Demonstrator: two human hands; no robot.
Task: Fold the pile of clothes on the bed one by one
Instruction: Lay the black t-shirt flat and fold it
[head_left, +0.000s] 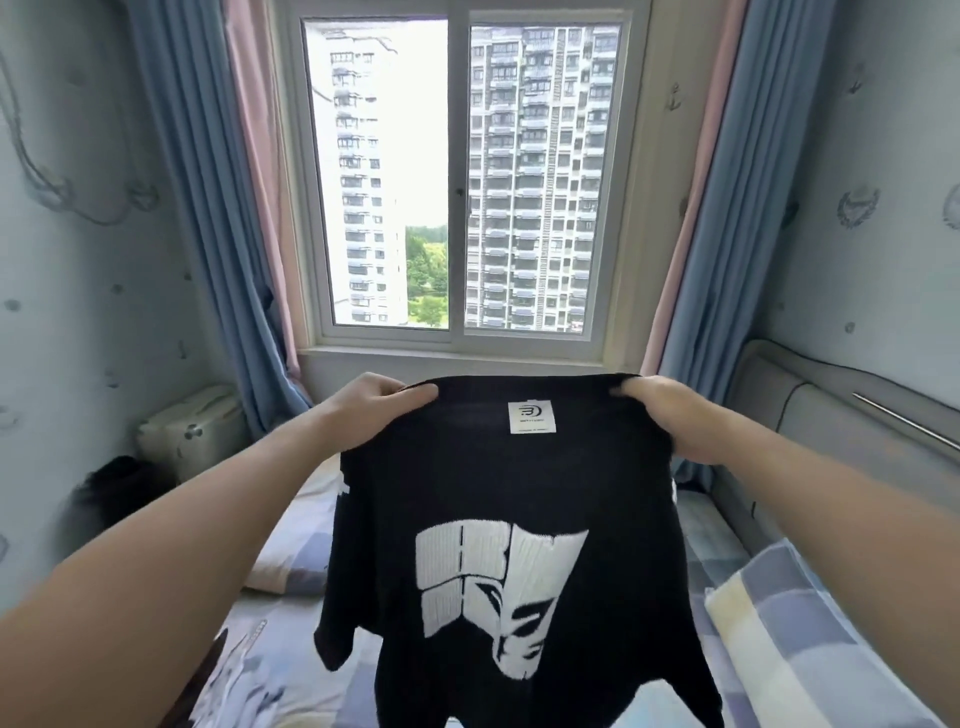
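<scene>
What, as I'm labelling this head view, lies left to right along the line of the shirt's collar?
cream case → left hand → white neck label on the black T-shirt → right hand → grey headboard

Window (374, 156), blue curtains (197, 208), checkered pillow (795, 623)

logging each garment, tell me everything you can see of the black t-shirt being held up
The black t-shirt hangs unfolded over the bed, its shoulders gripped by the left hand and the right hand. Soft dark fabric, a white label under the neckline, a large white print with a face, a short sleeve dangling left.
</scene>
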